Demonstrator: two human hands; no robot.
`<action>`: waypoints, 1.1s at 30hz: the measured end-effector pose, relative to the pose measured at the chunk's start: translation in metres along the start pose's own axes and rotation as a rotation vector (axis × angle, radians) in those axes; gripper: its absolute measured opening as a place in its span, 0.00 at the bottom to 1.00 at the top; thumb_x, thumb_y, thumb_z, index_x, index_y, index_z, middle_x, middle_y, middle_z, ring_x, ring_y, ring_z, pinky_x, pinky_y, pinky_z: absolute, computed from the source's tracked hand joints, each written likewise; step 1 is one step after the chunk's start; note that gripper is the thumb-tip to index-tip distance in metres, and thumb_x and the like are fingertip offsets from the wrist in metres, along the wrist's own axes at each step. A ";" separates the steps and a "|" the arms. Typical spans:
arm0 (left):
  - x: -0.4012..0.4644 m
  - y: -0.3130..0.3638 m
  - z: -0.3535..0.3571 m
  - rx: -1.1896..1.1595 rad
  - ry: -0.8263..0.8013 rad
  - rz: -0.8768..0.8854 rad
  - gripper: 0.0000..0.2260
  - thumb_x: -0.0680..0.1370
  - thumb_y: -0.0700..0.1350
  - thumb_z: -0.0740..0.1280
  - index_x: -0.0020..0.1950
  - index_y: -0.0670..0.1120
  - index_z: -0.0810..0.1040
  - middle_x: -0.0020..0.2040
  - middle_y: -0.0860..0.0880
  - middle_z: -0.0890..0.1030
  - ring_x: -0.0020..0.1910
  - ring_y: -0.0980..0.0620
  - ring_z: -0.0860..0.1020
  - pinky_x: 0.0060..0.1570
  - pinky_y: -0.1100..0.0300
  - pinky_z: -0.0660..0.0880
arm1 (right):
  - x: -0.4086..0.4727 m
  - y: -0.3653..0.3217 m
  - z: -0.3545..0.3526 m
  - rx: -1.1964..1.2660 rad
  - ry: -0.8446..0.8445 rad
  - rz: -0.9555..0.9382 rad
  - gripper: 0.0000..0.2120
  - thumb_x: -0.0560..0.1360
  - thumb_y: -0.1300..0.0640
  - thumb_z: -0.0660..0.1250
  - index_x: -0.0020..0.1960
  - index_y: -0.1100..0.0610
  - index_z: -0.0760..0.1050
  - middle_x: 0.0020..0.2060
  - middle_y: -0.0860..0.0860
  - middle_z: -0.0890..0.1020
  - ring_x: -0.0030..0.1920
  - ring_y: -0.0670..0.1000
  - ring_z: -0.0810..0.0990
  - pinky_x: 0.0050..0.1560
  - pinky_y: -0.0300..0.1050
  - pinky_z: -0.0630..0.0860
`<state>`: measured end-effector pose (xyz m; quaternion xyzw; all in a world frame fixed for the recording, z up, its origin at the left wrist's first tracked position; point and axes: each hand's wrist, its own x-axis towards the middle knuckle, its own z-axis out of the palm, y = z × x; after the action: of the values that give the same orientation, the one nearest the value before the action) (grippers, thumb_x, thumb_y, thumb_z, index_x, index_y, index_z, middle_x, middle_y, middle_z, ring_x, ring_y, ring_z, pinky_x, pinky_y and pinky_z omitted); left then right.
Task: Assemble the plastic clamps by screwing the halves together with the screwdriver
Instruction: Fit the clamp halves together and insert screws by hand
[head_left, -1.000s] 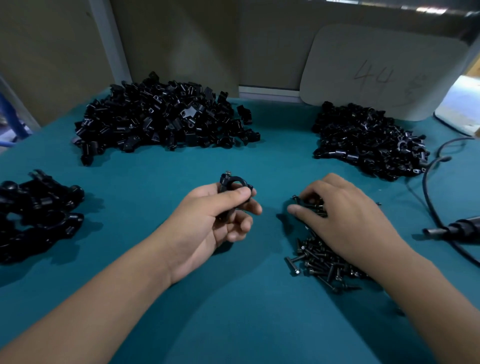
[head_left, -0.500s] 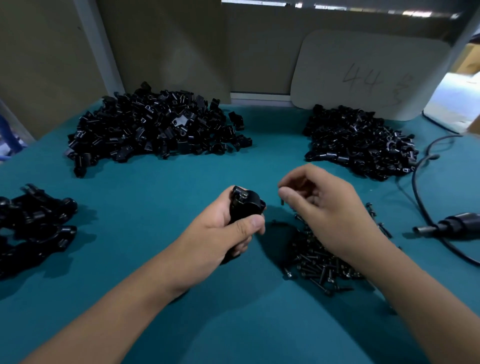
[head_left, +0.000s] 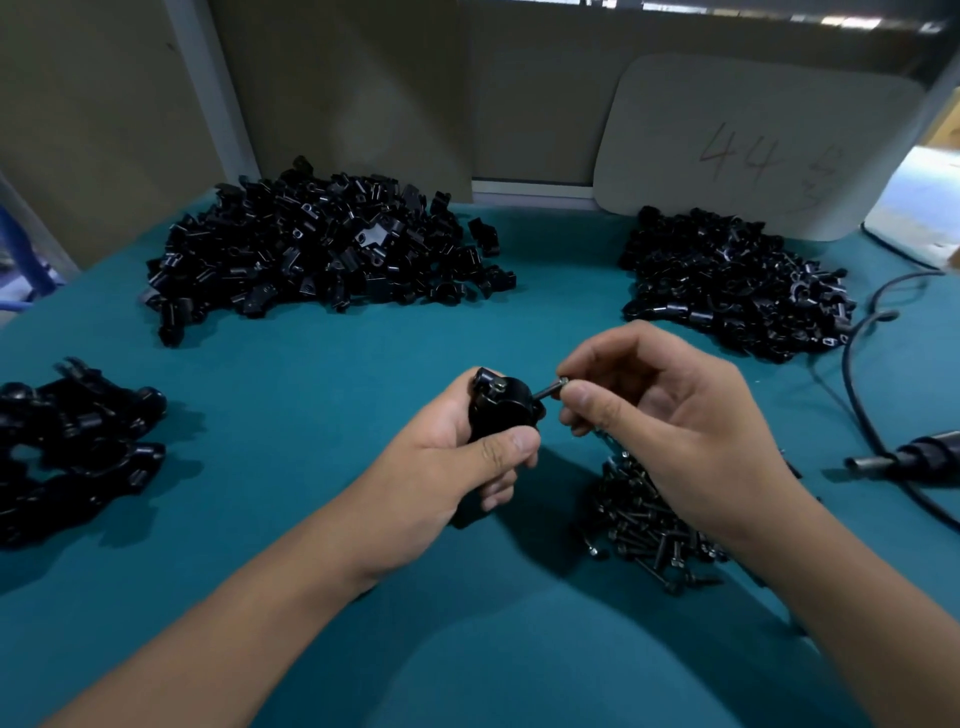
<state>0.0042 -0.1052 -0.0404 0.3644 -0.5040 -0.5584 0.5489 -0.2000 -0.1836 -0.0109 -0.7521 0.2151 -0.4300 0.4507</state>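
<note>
Item: one black plastic clamp (head_left: 501, 410), glossy, rounded body with a small lug and a metal screw head on top, held above the teal table (head_left: 311, 374) in my left hand (head_left: 447, 467), fingers and thumb wrapped round it. My right hand (head_left: 660, 415) pinches a dark screw (head_left: 548, 391) by its head, tip touching the clamp's right side. Loose screws (head_left: 644, 519) lie heaped beneath my right hand; screwdriver (head_left: 909, 460) rests far right.

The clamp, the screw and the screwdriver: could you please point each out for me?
clamp (head_left: 501, 410), head view, on its black body above the left thumb.
screw (head_left: 545, 391), head view, on its shaft.
screwdriver (head_left: 930, 457), head view, on its dark body.
</note>
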 end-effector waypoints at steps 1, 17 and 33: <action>0.000 0.000 -0.001 0.001 0.000 -0.001 0.08 0.80 0.41 0.68 0.56 0.42 0.72 0.42 0.46 0.79 0.32 0.54 0.70 0.35 0.60 0.71 | 0.000 0.000 0.000 -0.008 -0.003 0.001 0.06 0.79 0.59 0.74 0.56 0.56 0.83 0.45 0.53 0.86 0.45 0.55 0.86 0.50 0.44 0.83; -0.004 -0.002 0.000 0.211 -0.032 -0.061 0.16 0.78 0.52 0.72 0.57 0.43 0.72 0.43 0.44 0.73 0.37 0.48 0.67 0.38 0.52 0.66 | 0.000 -0.010 0.001 -0.581 -0.136 -0.003 0.03 0.82 0.56 0.71 0.54 0.49 0.79 0.46 0.40 0.80 0.52 0.46 0.80 0.51 0.33 0.73; -0.013 0.026 -0.012 -0.452 -0.293 -0.414 0.09 0.80 0.39 0.65 0.58 0.37 0.75 0.41 0.42 0.72 0.32 0.53 0.62 0.32 0.60 0.63 | -0.002 -0.009 0.001 -0.345 -0.236 -0.158 0.05 0.81 0.61 0.71 0.56 0.54 0.81 0.51 0.46 0.81 0.54 0.55 0.82 0.54 0.50 0.77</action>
<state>0.0237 -0.0916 -0.0201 0.2442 -0.3563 -0.8020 0.4126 -0.2010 -0.1777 -0.0041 -0.8777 0.1717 -0.3299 0.3022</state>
